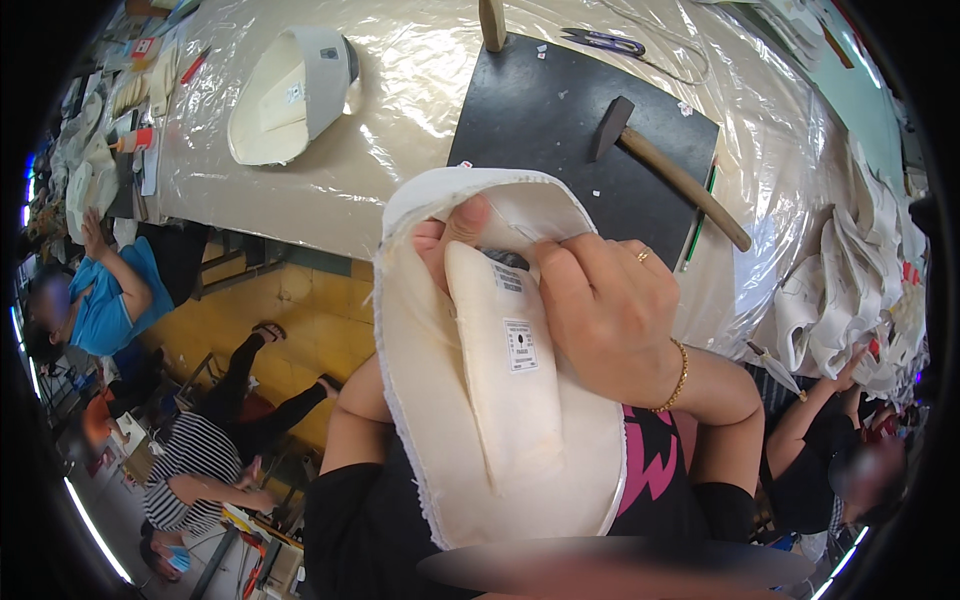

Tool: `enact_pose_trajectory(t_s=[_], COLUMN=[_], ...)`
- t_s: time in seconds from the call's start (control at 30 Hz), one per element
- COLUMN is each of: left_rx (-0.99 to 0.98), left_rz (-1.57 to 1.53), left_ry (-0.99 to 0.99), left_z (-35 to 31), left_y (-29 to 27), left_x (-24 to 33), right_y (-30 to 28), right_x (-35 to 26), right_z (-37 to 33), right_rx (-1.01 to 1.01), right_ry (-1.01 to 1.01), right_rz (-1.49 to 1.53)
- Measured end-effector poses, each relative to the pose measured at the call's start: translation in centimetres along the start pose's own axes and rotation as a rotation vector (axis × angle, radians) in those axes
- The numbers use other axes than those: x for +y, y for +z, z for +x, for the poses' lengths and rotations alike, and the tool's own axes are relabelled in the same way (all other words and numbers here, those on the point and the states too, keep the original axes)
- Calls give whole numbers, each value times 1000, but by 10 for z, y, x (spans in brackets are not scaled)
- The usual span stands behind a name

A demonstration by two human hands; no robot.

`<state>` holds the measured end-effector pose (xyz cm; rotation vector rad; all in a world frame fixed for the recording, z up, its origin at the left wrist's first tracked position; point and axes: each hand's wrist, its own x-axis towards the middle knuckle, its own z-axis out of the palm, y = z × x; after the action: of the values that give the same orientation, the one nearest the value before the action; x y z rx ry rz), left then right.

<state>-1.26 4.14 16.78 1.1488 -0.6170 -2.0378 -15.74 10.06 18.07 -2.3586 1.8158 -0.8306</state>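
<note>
A white shoe upper, its cream lining facing up, is held up in front of my chest. Its padded tongue carries a small printed label. My left hand grips the far end, thumb and some fingertips showing inside the opening while the rest is behind the material. My right hand, with a ring and a bracelet, is closed with bent fingers on the upper's inner edge beside the top of the tongue. Whether those fingertips also pinch something small is hidden.
Beyond my hands a black board bears a hammer. Snips lie at its far edge. Another shoe upper rests on the plastic-covered table at left; piled uppers are at right. Co-workers sit on both sides.
</note>
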Motion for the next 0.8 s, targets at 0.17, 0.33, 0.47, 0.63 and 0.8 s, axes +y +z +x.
enact_pose_trajectory(t_s=[0.17,0.33,0.47,0.63,0.8], left_rx=[10,15,26,33,36], left_rz=[-5,-11,-20,-28,-32], left_ry=[-10,-16,-15,-17,-23], left_z=[3,0,15,6,3], left_y=[0,3,3,0,-4], left_x=[-1,-1,-2,-2,0], right_y=[-5,-3,2,2,4], right_x=[-2,-1,2,4,3], right_z=[0,1,2,2,1], right_rx=[-42,-36,46,57,102], right_ry=[66,74,-4,-28,-36], right_rz=[42,28,19,30,35])
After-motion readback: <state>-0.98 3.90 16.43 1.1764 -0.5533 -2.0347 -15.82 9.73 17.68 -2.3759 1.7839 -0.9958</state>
